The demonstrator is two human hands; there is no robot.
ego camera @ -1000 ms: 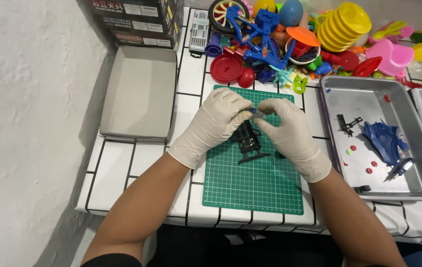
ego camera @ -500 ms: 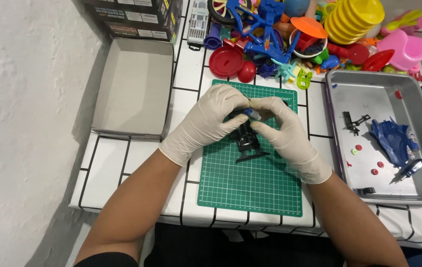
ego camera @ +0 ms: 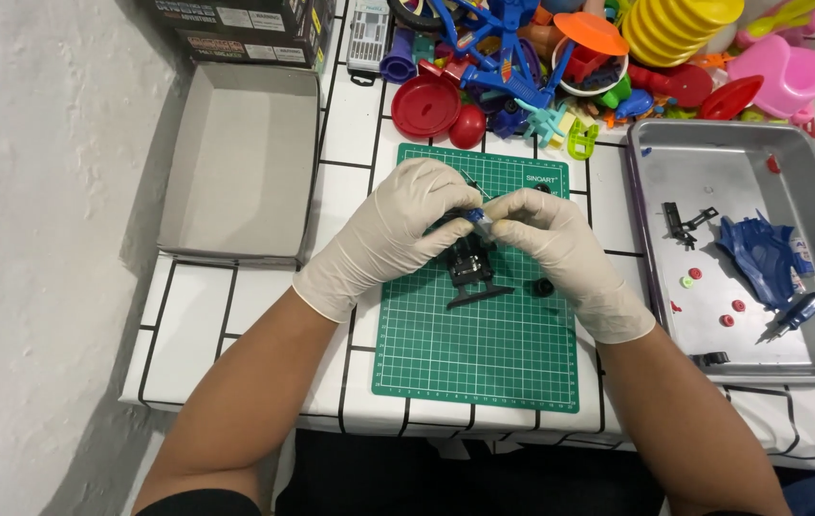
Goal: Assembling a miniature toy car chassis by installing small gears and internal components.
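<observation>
Small black toy chassis (ego camera: 471,269) sits on green cutting mat (ego camera: 484,325), its top half hidden by both gloved hands. Left hand (ego camera: 398,229) & right hand (ego camera: 551,239): each grip clamped on chassis; a blue bit shows btwn fingertips, hard to make out. 1 loose black wheel (ego camera: 543,287) beside. 1 metal tray (ego camera: 761,354) right, 1 empty box lid (ego camera: 235,162) left on worktop.
</observation>
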